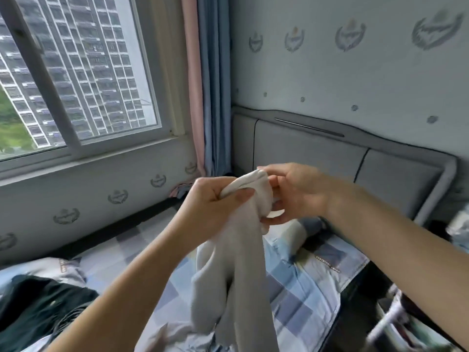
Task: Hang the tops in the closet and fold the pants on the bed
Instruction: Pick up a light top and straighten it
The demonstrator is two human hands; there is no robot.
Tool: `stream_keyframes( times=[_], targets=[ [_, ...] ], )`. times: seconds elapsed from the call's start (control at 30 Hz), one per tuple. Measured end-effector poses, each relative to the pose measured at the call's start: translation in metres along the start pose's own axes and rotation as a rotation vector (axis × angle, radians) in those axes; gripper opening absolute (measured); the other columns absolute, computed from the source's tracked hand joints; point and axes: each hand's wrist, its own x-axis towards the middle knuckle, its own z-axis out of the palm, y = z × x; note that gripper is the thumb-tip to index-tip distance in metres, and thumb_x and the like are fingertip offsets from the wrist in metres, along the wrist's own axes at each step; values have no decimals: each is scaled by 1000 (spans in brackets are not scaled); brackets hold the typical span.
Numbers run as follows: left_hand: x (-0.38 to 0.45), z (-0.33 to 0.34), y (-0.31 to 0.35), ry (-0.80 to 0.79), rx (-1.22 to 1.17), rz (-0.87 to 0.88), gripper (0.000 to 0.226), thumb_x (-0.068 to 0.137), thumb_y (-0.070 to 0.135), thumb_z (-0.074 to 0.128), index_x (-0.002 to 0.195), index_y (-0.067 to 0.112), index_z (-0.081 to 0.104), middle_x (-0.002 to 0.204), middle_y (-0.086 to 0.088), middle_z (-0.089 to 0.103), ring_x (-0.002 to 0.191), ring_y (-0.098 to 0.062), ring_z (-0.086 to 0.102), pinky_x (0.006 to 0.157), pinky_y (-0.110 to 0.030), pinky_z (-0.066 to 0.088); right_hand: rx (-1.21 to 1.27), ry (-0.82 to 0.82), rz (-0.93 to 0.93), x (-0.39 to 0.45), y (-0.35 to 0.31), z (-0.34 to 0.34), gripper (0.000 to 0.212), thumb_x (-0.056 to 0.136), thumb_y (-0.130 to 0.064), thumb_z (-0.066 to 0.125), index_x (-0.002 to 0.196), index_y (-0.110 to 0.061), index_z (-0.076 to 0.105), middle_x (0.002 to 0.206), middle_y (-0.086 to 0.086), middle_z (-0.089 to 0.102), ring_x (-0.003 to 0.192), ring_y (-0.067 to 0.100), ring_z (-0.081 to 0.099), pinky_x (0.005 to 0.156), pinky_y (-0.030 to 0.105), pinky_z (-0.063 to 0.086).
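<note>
A light grey garment [236, 270] hangs from both my hands above the bed [304, 295]. My left hand [210, 209] grips its upper edge in a closed fist. My right hand [297, 194] pinches the same edge just to the right, fingers curled round the cloth. The lower part of the garment drapes down in long folds onto the checked blue and white bedsheet. Whether it is a top or pants I cannot tell.
A dark garment [43, 303] lies on the bed at the lower left. A grey padded headboard [355, 161] stands behind my hands. The window [76, 77] and pink and blue curtains [203, 85] are at the left. Blurred objects sit beside the bed at the lower right.
</note>
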Motion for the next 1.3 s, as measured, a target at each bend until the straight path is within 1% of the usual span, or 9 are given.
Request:
stream_keyframes(
  times=[0.2,0.3,0.4,0.5,0.73,0.9,1.1,1.2,1.3],
  targets=[
    [3,22,1,-247,-108,-84,45,88,54,51,73,16,71,64,8,61,59,-9,53,56,-27,45,-150,221,-150,-35,-35,-5,26,86,-27,48,64,-18,39,59,4,45,57,19,45,65,34,45],
    [16,20,-12,-114,-297,-281,43,98,39,51,76,9,73,70,-6,73,60,-21,66,59,-30,57,-306,235,-261,-51,-38,-7,18,85,-23,53,70,-16,46,64,6,47,56,18,48,56,29,44],
    [33,35,-35,-23,-131,-307,15,95,20,60,88,9,66,75,-9,73,58,-29,70,70,-46,59,-420,243,-409,-68,-41,-9,33,85,-17,55,52,-21,51,53,-1,46,47,12,45,47,23,37],
    [50,59,-50,-52,63,-264,15,86,27,71,96,18,66,91,-3,67,70,-22,69,73,-40,60,-543,293,-499,-91,-44,-12,40,80,-14,58,41,-18,51,44,-7,45,39,6,44,39,15,34],
    [53,125,-34,-487,314,-26,28,72,22,67,91,40,60,95,12,58,89,-16,60,80,-29,53,-780,457,-631,-163,-42,-32,35,70,-19,59,47,1,41,48,2,28,43,12,26,42,18,18],
    [36,175,-16,-845,476,91,16,84,26,67,100,23,68,101,0,67,97,-25,63,85,-28,51,-841,554,-736,-222,-25,-60,42,77,-10,57,49,-3,26,48,0,16,42,13,12,42,20,14],
    [8,232,54,-997,-421,-266,53,92,62,46,122,23,65,120,-1,69,104,-24,69,96,-40,51,-950,652,-679,-284,5,-92,45,80,-8,54,49,-14,22,51,-1,14,50,15,12,47,24,14],
    [-12,256,96,-1095,-316,-81,41,80,67,57,110,41,68,116,12,70,107,-13,67,98,-37,49,-977,699,-652,-304,19,-104,47,82,-6,56,50,-15,23,50,-2,15,48,12,13,45,19,15],
    [-32,284,118,-1059,-227,46,34,76,50,73,102,30,68,107,10,72,106,-8,66,97,-29,52,-964,745,-640,-323,30,-116,48,85,-3,56,50,-13,25,49,-2,16,47,11,14,45,19,16]
  ],
)
